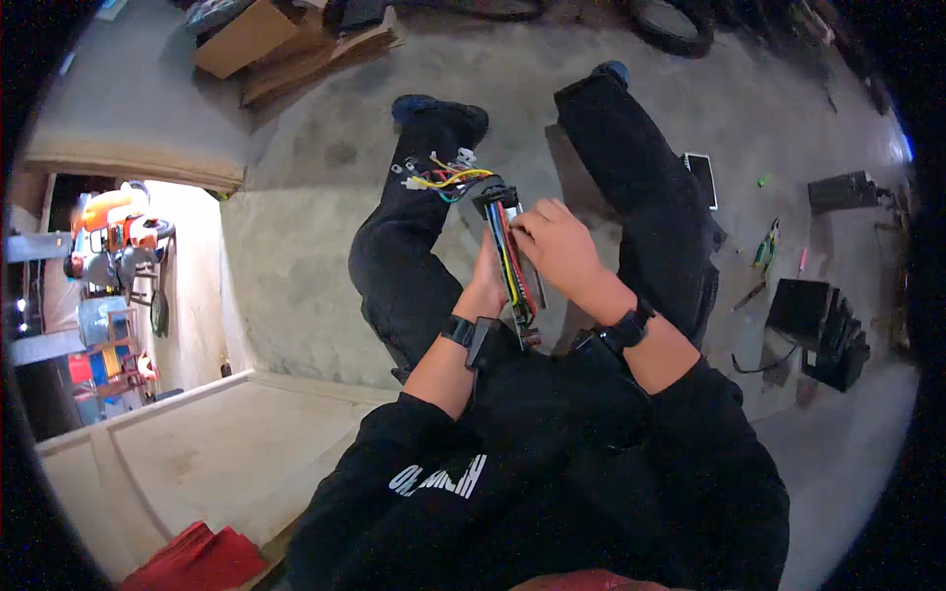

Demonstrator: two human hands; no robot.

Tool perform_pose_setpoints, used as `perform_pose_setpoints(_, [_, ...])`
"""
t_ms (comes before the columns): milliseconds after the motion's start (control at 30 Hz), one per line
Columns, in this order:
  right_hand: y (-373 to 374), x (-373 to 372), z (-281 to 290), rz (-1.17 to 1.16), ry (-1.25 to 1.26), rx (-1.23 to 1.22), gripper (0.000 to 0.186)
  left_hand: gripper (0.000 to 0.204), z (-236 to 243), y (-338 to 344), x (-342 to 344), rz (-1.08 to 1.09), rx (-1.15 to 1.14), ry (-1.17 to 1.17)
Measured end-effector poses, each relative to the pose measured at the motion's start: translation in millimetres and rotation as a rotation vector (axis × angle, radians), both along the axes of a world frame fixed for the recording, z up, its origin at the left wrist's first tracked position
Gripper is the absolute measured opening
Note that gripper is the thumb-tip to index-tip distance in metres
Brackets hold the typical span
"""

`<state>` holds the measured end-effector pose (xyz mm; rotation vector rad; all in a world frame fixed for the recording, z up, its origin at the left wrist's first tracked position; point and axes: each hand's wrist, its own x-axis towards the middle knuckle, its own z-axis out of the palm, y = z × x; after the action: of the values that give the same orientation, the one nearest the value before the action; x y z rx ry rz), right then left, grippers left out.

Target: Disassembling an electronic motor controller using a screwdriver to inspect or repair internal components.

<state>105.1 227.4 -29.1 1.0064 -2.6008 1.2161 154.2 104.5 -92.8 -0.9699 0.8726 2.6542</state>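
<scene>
Between my legs I hold a slim metal controller box with red, yellow, blue and black wires running along its length. At its far end the wires fan out as a loose bundle with small white connectors on their ends, lying over my left leg. My left hand is closed around the box from its left and under side, its fingers mostly hidden. From the right, my right hand has its fingers bent and pressed against the box's upper right edge. What lies under those fingertips is hidden.
On the floor to the right lie green-handled pliers, a white-edged flat device, a black box and black blocks. Cardboard and a tyre are at the back. A low pale wall stands left, near a doorway.
</scene>
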Motion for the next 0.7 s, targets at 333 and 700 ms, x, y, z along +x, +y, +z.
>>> perform_pose_setpoints(333, [1.7,2.7,2.3,0.008,-0.004,0.027,0.012,0.042,-1.0,2.6,-7.2,0.003,0.046,-0.009])
perform_pose_setpoints(700, [3.6,2.1,4.4,0.007,-0.007,0.156,0.01,0.047,-34.1,-6.6,-6.9,-0.02,0.051,0.089])
